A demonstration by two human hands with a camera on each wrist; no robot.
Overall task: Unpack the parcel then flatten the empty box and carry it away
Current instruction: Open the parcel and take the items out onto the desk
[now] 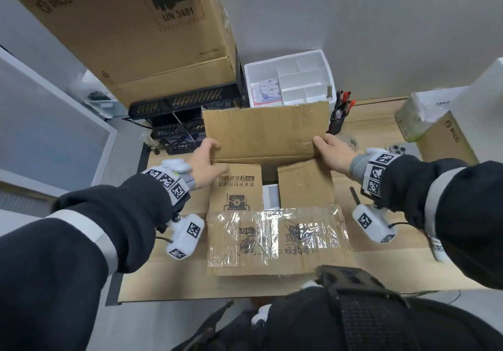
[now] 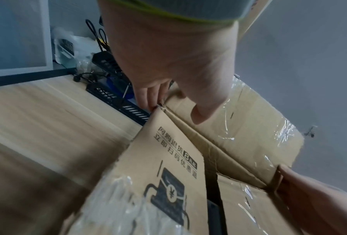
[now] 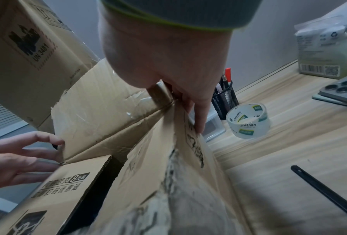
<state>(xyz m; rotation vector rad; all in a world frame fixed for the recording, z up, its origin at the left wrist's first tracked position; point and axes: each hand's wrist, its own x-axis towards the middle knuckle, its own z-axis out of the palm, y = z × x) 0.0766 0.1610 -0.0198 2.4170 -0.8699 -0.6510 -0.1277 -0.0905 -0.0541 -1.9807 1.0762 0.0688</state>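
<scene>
The brown cardboard parcel (image 1: 272,138) stands on the wooden table (image 1: 381,263). Its far flap is upright. My left hand (image 1: 209,151) pinches that flap's lower left corner, thumb in front and fingers behind (image 2: 174,109). My right hand (image 1: 326,146) holds the lower right corner the same way (image 3: 178,101). The taped near flap (image 1: 277,239) lies folded out towards me. Two inner side flaps (image 1: 236,187) (image 1: 304,184) lie nearly flat over the opening, and something white (image 1: 271,195) shows through the gap between them.
A large brown carton (image 1: 130,32) sits on black wire racks (image 1: 185,105) at the back left. Behind the parcel are a white divided tray (image 1: 288,78) and a pen cup (image 1: 339,116). A tape roll (image 3: 248,122), a phone (image 3: 341,93) and a black strip (image 3: 325,190) lie to the right.
</scene>
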